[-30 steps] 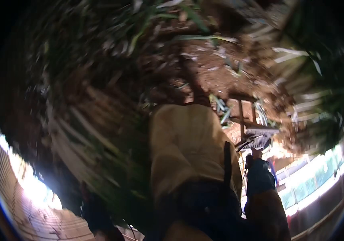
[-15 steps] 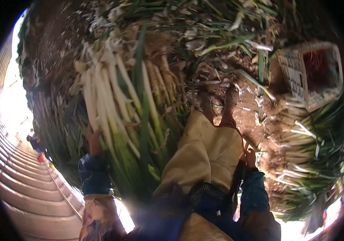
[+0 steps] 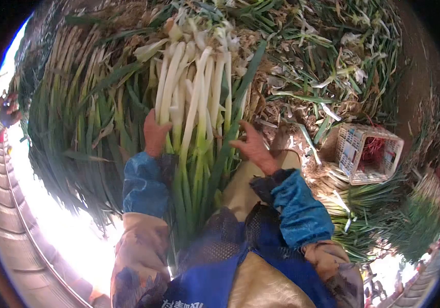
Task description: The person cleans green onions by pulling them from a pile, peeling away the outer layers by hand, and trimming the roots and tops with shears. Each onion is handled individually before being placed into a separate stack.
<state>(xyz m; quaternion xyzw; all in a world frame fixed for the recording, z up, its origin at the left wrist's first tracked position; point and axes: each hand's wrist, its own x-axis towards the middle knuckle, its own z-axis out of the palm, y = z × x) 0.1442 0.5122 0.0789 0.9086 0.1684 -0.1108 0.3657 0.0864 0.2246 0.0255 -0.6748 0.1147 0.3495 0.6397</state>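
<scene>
A loose bunch of large green onions [image 3: 193, 102] lies in front of me, white stalks and roots pointing away, green leaves towards my lap. My left hand [image 3: 155, 134] grips its left side, thumb over the stalks and fingers hidden beneath. At the right side, my right hand [image 3: 256, 149] is curled against the bunch, its thumb on the stalks beside a long dark leaf. Its other fingers are partly hidden under the leaves.
More green onions [image 3: 84, 97] are piled at the left. A white plastic crate [image 3: 347, 154] with red strands inside lies on its side at the right, near laid-out bunches [image 3: 363, 203]. Leaf scraps [image 3: 327, 56] litter the ground ahead. Another person [image 3: 9, 110] shows at the far left.
My right hand has come up from beside my right leg to the bunch's right side. The left hand keeps to the left side. My view has turned leftward.
</scene>
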